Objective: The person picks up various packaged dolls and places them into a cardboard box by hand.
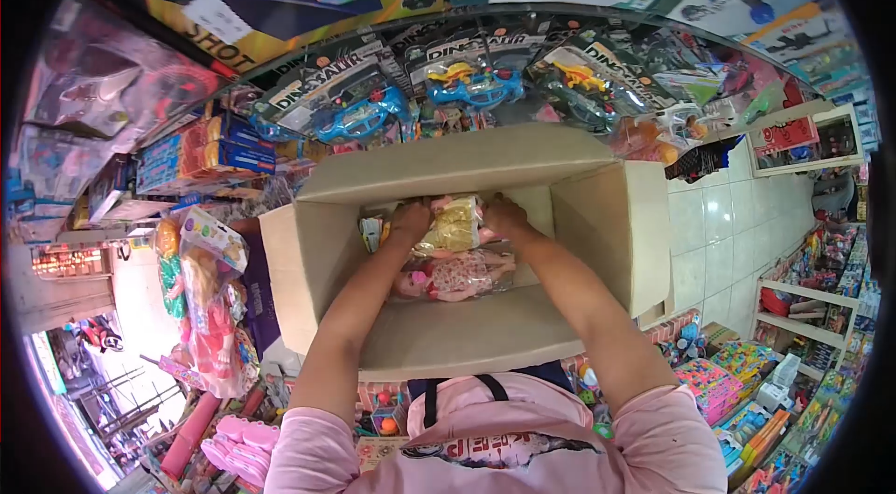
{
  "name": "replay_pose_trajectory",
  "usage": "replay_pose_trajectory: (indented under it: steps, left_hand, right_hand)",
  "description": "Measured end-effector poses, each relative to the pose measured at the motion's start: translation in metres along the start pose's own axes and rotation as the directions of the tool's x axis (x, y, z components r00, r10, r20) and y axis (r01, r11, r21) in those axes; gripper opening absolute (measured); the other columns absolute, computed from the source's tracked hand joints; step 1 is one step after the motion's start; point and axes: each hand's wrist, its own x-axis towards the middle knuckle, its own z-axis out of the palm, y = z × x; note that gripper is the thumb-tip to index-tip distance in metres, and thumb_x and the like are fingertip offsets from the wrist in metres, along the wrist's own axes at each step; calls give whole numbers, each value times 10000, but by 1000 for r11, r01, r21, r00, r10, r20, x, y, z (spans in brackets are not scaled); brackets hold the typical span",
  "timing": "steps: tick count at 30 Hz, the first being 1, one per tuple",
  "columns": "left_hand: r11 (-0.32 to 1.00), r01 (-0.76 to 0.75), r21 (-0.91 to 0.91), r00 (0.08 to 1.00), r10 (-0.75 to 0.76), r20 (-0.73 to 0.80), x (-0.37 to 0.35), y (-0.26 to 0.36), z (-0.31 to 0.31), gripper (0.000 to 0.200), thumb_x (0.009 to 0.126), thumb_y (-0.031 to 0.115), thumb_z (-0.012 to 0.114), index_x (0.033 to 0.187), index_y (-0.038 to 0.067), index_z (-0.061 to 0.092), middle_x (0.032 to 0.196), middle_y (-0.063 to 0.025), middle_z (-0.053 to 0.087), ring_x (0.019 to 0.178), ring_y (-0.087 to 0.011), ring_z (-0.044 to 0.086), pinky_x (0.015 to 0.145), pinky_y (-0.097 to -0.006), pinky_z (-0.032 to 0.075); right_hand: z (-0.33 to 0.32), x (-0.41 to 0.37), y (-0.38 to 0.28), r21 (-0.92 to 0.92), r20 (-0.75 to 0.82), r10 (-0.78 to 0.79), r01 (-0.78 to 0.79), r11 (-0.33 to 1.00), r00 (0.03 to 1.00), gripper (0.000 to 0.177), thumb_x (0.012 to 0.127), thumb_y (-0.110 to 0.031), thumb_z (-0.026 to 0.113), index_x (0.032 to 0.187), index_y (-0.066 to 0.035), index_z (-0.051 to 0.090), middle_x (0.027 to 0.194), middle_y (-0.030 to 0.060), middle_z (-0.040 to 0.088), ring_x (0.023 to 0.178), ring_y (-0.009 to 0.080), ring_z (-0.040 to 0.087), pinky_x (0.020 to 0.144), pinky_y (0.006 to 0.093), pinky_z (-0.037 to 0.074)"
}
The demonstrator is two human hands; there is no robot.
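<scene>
- yellow doll (454,223) in clear wrap, inside open box (327,256), near the far wall, about mid-width
- its long axis runs roughly away from the person, slightly slanted, top end toward the far wall; which end is the head can't tell, too blurred
- left hand (411,219) on the yellow doll's left side, fingers curled in against the wrap, tips hidden behind it
- right hand (505,214) on its right side, fingers bent and closed on the wrap, knuckles up; tips not visible
- both hands clamp the yellow doll between them, both forearms reach down into the box
- pink doll (457,275) lies just below the yellow doll, nearer the person, long axis across the box, head to the left, legs to the right, touching or just under the yellow doll
- toy guns (359,116) in packs racked behind the box
- packed doll (201,293) hangs left of the box
</scene>
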Motion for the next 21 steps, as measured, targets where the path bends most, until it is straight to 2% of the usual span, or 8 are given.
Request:
replay_pose_trajectory:
  steps: [3, 5, 6, 9, 15, 18, 20, 21]
  left_hand:
    - [960, -55, 273, 895, 169, -414, -9, -5, 26, 516, 968, 367, 480, 1359, 30, 474, 1271, -160, 607, 1161, -341, 579, 974, -477, 456]
    - [957, -118, 263, 939, 194, -284, -59, 14, -24, 497, 964, 375, 489, 1340, 50, 504, 1273, -166, 601, 1153, -345, 581, 971, -475, 458]
    - [956, -186, 228, 967, 219, -127, -92, 28, -53, 479, 960, 384, 497, 1321, 71, 535, 1275, -173, 595, 1144, -349, 584, 969, -472, 460]
    - [866, -453, -212, 855, 354, -379, -193, 41, -116, 376, 957, 283, 529, 1197, 1, 592, 1252, -212, 579, 1178, -375, 540, 972, -450, 442]
    - [926, -239, -292, 231, -238, -943, -306, -21, -88, 138, 902, 114, 572, 938, -19, 581, 880, -175, 556, 852, -350, 550, 778, -414, 441]
    - [828, -173, -533, 198, -501, -843, -320, -72, -5, 162, 915, 141, 570, 944, -18, 583, 874, -153, 559, 816, -298, 538, 750, -383, 433]
    - [675, -124, -727, 273, -681, -679, -309, -95, 76, 183, 922, 153, 570, 973, -23, 588, 896, -133, 578, 818, -271, 543, 758, -374, 441]
    - [536, -75, -841, 349, -776, -525, -302, -102, 114, 191, 926, 155, 571, 994, -23, 593, 912, -124, 588, 831, -260, 553, 776, -371, 451]
  right_hand:
    - [-38, 0, 1, -90, 225, -43, 65, 994, 973, 479, 926, -403, 492, 1210, -35, 606, 1005, 228, 680, 1003, 361, 652, 914, 458, 496]
    - [-118, -28, -20, -92, 492, -199, 278, 956, 848, 530, 900, -375, 559, 1300, -27, 540, 1035, 207, 685, 997, 359, 655, 884, 465, 495]
    - [-141, -40, -20, -97, 472, -216, 294, 951, 855, 530, 900, -375, 559, 1300, -27, 540, 1035, 207, 685, 997, 359, 655, 884, 465, 495]
    - [-200, -102, -5, 387, 102, -435, 367, 846, 895, 398, 879, -260, 605, 1177, 5, 602, 964, 197, 677, 888, 292, 670, 782, 400, 512]
    - [-275, -186, 76, 489, -594, -117, 472, 734, 796, 224, 942, -142, 554, 1074, 24, 627, 860, 108, 651, 756, 143, 576, 686, 280, 457]
    - [-237, -171, 151, 522, -768, 163, 457, 721, 620, 240, 964, -171, 532, 1038, 38, 624, 830, 106, 631, 760, 132, 562, 692, 277, 445]
    - [-172, -149, 236, 810, -397, 329, 159, 564, 857, 311, 997, -247, 489, 1134, 13, 591, 970, 97, 653, 848, 141, 604, 763, 291, 477]
    - [-123, -133, 267, 946, -298, 387, 218, 239, 872, 298, 988, -246, 492, 1119, -2, 602, 920, 108, 656, 812, 145, 616, 729, 287, 488]
